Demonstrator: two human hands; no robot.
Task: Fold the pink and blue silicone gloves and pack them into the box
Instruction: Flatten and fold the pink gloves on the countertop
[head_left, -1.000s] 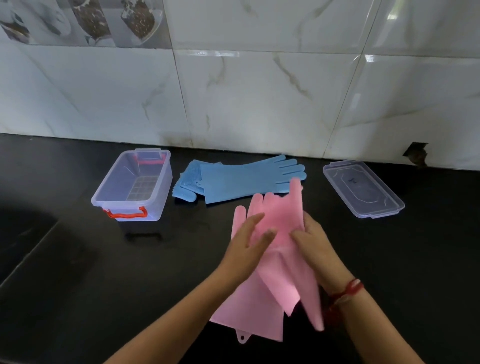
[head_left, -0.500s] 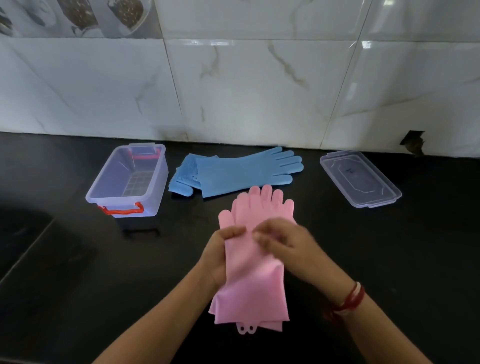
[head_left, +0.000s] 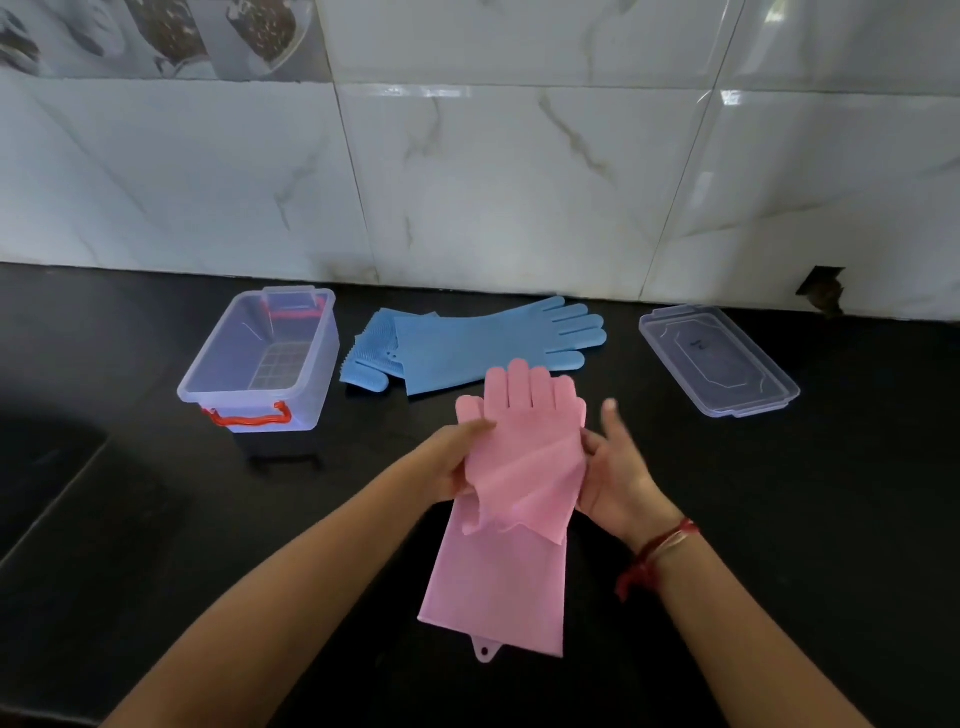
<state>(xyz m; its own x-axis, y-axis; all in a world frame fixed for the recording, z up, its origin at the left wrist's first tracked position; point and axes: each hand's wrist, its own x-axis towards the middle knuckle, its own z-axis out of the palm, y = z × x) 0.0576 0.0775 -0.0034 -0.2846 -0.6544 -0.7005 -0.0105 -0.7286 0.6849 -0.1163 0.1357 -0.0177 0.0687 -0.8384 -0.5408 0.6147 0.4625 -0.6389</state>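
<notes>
Folding step on the pink gloves (head_left: 511, 499), centre frame on the dark worktop (head_left: 779, 519): left hand (head_left: 452, 462) fingers pinch one edge, right hand (head_left: 615, 478) grips the other. The blue gloves (head_left: 478, 348) wait above; the clear box (head_left: 260, 364), left of centre, sits empty. Next, I reckon, double the cuff end over.

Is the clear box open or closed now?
Open: the box has no lid on top, and its lid lies apart on the counter.

Your gloves (head_left: 514, 499): plain pink. Far pair (head_left: 483, 348): blue, one showing bristled texture. Box (head_left: 260, 364): clear, red handles, grid-patterned base. Lid (head_left: 719, 358): clear. Worktop (head_left: 779, 493): glossy black. Wall tiles (head_left: 519, 182): white, grey marble veins. Your wrist thread (head_left: 657, 556): red.
</notes>
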